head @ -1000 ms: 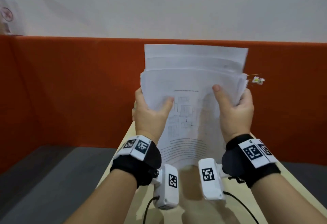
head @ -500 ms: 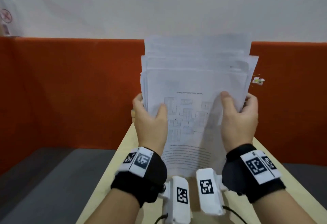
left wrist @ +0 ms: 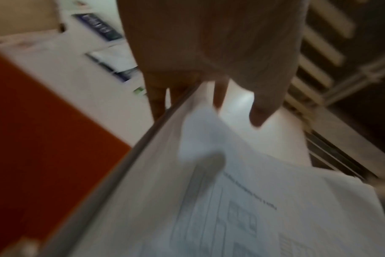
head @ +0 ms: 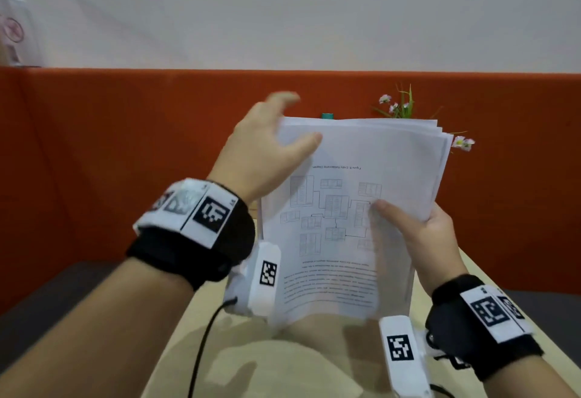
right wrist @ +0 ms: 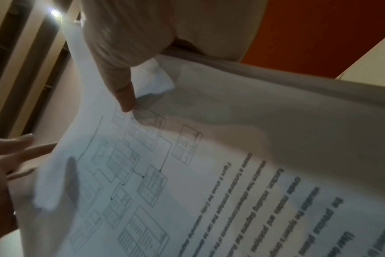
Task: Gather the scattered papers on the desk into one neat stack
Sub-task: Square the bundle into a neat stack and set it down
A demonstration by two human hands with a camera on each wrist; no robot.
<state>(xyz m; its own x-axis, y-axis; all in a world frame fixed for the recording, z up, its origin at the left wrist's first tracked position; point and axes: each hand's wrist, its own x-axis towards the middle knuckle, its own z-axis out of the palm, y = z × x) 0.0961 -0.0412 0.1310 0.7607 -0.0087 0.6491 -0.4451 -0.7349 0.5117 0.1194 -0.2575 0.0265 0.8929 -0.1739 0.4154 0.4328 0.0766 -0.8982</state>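
Item: stack of papers, white sheets, top sheet printed with a block diagram and lines of text, seen upside down from the head view. The stack is held upright above the counter, its lower edge close over the light wooden surface; whether that edge touches cannot be told. The upper edges are nearly level, with a few sheets fanned slightly at the upper right corner.

Right hand: closed on the right edge of the stack, thumb pressed on the front sheet beside the diagram, fingers wrapped behind.

Left hand: set at the upper left corner of the stack, fingers loosely spread and blurred, thumb laid across the front of the corner. In the left wrist view the fingers are seen straight, on both sides of the paper edge; a firm grip is not shown.

Also noted: black wristbands with coded markers on both wrists, white camera units below them; an orange partition behind the counter; a small plant with pink-white flowers behind the stack; a white wall above.
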